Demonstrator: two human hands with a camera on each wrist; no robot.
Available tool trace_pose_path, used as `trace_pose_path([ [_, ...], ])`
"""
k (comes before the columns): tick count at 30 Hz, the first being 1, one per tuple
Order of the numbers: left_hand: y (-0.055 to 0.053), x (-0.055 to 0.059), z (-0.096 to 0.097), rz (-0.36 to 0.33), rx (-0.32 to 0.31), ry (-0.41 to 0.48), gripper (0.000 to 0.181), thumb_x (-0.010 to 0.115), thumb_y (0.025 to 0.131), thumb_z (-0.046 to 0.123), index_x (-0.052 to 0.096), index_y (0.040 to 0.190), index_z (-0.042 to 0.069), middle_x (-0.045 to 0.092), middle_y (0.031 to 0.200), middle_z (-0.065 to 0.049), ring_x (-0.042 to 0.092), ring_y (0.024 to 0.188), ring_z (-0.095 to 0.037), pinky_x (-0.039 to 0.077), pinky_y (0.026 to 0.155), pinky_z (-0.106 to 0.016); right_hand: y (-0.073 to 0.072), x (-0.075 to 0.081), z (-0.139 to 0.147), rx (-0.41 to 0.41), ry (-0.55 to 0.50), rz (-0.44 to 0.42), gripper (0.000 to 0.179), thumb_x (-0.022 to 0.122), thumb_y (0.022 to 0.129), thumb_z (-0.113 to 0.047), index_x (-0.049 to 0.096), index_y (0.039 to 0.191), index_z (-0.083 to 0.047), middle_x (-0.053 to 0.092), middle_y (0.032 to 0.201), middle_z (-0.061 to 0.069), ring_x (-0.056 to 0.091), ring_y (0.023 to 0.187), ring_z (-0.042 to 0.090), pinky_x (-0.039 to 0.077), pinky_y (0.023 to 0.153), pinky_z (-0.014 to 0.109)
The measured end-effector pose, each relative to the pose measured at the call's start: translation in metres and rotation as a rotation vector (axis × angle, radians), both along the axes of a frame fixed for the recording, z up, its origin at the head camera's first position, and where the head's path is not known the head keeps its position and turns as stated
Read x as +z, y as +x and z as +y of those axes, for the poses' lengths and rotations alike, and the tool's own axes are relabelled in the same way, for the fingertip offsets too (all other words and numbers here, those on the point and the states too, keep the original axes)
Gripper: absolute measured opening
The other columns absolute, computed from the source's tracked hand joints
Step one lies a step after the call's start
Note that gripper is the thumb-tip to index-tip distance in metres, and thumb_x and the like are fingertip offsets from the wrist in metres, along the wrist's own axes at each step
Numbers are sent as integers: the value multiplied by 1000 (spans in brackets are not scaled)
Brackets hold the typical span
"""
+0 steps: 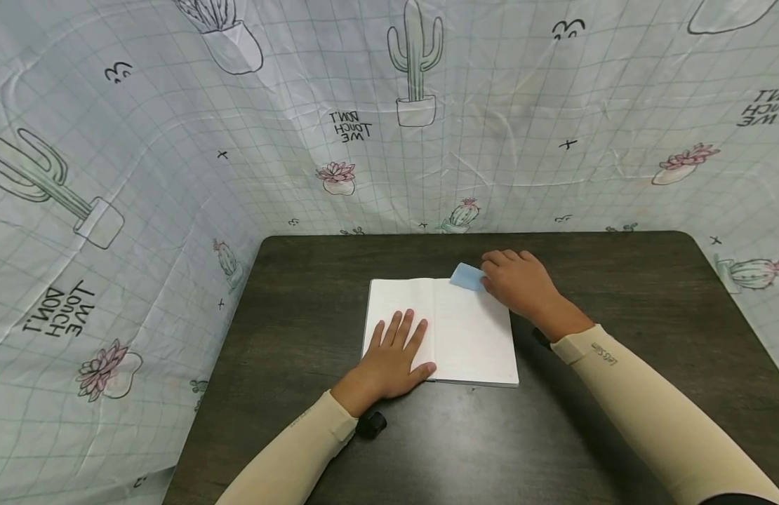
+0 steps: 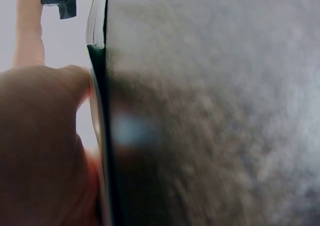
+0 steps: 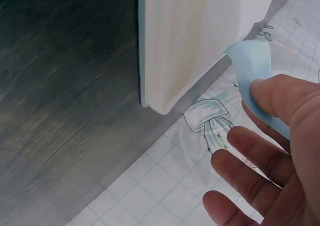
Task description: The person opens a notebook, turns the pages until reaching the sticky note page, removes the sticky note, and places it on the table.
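An open notebook (image 1: 471, 344) with blank white pages lies on the dark table. Spread flat on its left page is my left hand (image 1: 392, 361), fingers straight, thumb near the center fold. In the left wrist view, that hand (image 2: 45, 146) sits beside the notebook's dark cover edge (image 2: 100, 71). At the right page's top edge, my right hand (image 1: 518, 280) pinches a light blue paper slip (image 1: 467, 276). The right wrist view shows the blue slip (image 3: 252, 66) bent between thumb and index finger of the right hand (image 3: 280, 156), its far end against the page edge. The other fingers are loosely bent.
The dark wooden table (image 1: 314, 308) extends around the notebook. Behind it and at both sides hangs a white grid-patterned cloth (image 1: 522, 126) with cactus drawings. A black wrist device (image 1: 372, 425) sits under the left wrist.
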State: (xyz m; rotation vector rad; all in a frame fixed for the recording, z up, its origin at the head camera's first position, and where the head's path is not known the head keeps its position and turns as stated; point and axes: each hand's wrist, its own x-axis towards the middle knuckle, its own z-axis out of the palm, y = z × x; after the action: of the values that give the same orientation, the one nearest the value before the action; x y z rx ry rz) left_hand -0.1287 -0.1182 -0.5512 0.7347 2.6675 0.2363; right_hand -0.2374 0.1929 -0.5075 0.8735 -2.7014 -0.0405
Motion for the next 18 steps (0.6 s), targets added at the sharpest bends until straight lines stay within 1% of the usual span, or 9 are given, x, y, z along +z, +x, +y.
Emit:
trace_pose_path([
  [6,0,3,0,3,1,1,85,26,111,70,-1,176,22,-12,182,-10,-12,168,-32,0,133,-60,-2,2,12,-19,-84,62,25,82,97,-18,77,116,-2,74,124,14,72,107,36,58,81,50],
  [10,0,4,0,-2,1,-2,85,25,111,70,-1,176,22,-13,181,-10,-13,167,-32,-1,133,-60,-3,7,24,-39,-114,78,23,82,96,-14,76,116,-3,74,123,14,71,105,36,56,77,50],
  [15,-1,2,0,-1,-2,-1,85,23,111,72,-2,176,23,-14,181,-10,-14,167,-32,-1,133,-60,1,16,43,-46,-114,72,22,83,96,-13,75,115,-3,73,123,15,70,103,37,54,74,49],
  [18,-1,1,0,-4,-2,1,85,23,111,72,-2,176,23,-14,181,-10,-14,167,-32,-1,133,-60,5,21,58,-69,-93,20,25,82,97,-14,75,117,-2,72,125,16,70,107,38,55,77,51],
])
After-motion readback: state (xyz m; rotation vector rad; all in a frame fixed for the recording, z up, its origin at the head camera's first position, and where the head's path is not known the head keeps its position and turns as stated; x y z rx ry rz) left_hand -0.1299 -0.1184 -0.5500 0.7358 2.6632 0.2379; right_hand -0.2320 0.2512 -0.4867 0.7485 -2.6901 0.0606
